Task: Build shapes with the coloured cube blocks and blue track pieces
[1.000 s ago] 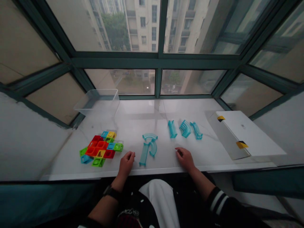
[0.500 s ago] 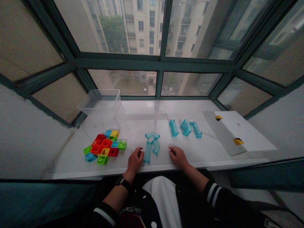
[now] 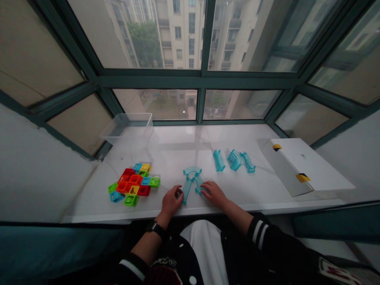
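The left hand (image 3: 173,200), a watch (image 3: 156,228) on its wrist, sits half-curled at the near end of a straight track (image 3: 186,190), and the right hand (image 3: 215,194), coming in from a striped sleeve (image 3: 257,234), brings its fingertips (image 3: 204,189) to a short curved track (image 3: 198,184). Both hands are partly closed, but whether either has real hold of its piece I cannot tell (the fingers hide the contact). Both tracks are translucent blue and lie on a white sill (image 3: 172,154), just below a matching blue arch (image 3: 192,170), which serves as the landmark here. The straight track's long axis rises from the left hand toward the arch's left end, leaning slightly right, while the curved track drops from the arch's right end, and the arch opens toward the person. Their ends lie so close that the placing looks deliberate. Left of the arch sit interlocked colored tiles (image 3: 134,184). Beyond it and to the right, three more blue tracks (image 3: 234,160) stand in a tidy row, apart from the hands. Farther right lies a white box (image 3: 305,166); far left, a clear bin (image 3: 127,128) stands against the window (image 3: 202,77).
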`<state>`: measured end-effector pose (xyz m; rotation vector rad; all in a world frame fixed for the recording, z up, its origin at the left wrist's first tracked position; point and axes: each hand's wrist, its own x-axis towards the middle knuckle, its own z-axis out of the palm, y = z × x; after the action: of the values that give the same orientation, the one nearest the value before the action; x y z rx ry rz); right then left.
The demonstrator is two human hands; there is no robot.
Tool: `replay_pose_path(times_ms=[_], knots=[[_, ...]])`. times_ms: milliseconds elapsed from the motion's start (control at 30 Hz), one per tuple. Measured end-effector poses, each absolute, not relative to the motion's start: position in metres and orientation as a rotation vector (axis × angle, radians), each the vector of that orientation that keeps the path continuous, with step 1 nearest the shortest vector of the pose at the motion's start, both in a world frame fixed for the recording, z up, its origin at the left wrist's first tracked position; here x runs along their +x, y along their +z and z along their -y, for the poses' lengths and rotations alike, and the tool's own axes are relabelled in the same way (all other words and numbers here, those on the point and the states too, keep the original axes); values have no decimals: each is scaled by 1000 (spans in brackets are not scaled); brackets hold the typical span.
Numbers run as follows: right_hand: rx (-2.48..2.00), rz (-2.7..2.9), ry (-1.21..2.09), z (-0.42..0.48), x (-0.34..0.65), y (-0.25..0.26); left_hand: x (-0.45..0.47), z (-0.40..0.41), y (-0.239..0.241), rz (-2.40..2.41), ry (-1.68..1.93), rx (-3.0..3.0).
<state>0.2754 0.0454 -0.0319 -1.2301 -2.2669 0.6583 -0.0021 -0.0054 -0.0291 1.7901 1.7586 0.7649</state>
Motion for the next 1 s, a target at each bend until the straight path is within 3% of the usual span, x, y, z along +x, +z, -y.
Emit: replay_pose_path(times_ms=[400, 1000], knots=[[-1287, 2151, 590, -34, 302, -42, -31, 8, -29, -1734, 693, 1984], [-1248, 2113, 515, -28, 302, -55, -15, -51, -11, -1864, 501, 2213]])
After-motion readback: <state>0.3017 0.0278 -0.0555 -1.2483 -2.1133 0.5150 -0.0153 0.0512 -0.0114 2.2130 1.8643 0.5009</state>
